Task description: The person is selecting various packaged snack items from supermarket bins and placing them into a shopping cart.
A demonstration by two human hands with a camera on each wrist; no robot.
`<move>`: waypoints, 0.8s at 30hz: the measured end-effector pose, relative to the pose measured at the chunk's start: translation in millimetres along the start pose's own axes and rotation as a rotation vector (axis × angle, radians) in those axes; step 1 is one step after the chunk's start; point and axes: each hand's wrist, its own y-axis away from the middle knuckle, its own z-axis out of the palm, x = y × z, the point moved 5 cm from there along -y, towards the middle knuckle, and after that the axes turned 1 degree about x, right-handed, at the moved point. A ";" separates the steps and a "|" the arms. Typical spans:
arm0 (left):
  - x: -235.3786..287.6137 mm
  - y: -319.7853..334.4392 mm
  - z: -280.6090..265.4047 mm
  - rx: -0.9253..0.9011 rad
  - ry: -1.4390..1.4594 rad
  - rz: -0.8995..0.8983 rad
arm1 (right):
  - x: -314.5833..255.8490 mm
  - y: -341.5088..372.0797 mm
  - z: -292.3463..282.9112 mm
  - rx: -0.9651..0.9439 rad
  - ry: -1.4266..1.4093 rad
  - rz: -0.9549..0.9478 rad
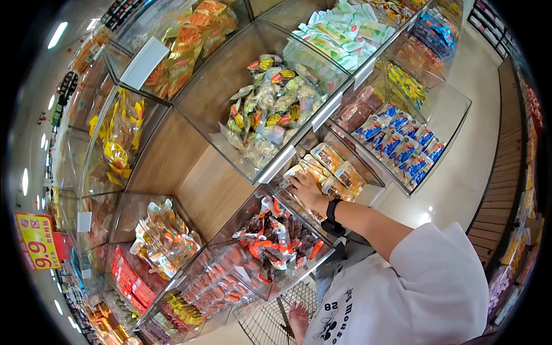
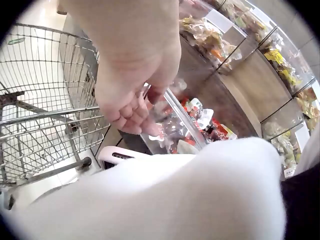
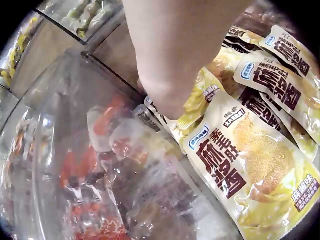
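My right hand [image 1: 306, 191], with a black watch on its wrist, reaches into a clear bin of yellow and cream snack packets [image 1: 326, 156]. In the head view its fingers spread over the packets at the bin's left side. Up close, a large packet [image 3: 250, 165] with brown lettering lies beside that hand [image 3: 167, 85], whose fingertips are hidden there. My left hand [image 1: 298, 319] hangs low near the shopping cart. Its fingers are loosely curled and hold nothing, close to the clear edge [image 2: 185, 117] of a bin of red and dark wrapped snacks [image 1: 276, 236].
A wire shopping cart [image 2: 45, 100] stands beside me. Clear bins hold green-and-white packets [image 1: 345, 34], blue-and-white packets [image 1: 402, 146] and clear bags with yellow labels [image 1: 276, 103]. Their walls and price-tag rails [image 1: 276, 164] rise between compartments. A wooden-sided shelf [image 1: 497, 161] stands across the aisle.
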 end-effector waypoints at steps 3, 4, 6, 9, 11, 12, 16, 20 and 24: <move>-8.1 10.8 1.1 0.036 0.014 0.007 | 15.3 3.1 -5.2 0.014 -0.117 0.094; -12.4 9.9 -0.9 0.067 0.028 -0.022 | 25.1 4.3 0.5 0.124 -0.113 0.157; -19.6 6.7 -5.6 0.074 0.051 -0.051 | 45.4 11.6 14.4 0.209 -0.190 0.074; -17.5 6.9 -0.3 0.055 0.039 -0.043 | 56.9 18.4 11.8 0.226 -0.162 -0.079; -17.6 -0.6 -4.2 0.024 0.087 -0.052 | 61.8 23.5 6.8 0.236 -0.156 -0.081; -10.8 -0.2 1.2 0.028 0.063 -0.021 | 64.0 27.1 4.5 0.253 -0.169 -0.037; 7.1 -7.1 0.2 0.050 -0.052 0.016 | 64.6 75.7 13.5 0.261 -0.288 -0.062; 20.7 -18.0 4.4 -0.019 -0.024 0.005 | 59.5 84.9 32.0 0.154 -0.250 -0.161; 52.5 -19.3 11.7 -0.062 -0.311 0.088 | 56.5 82.9 25.6 0.220 -0.369 0.024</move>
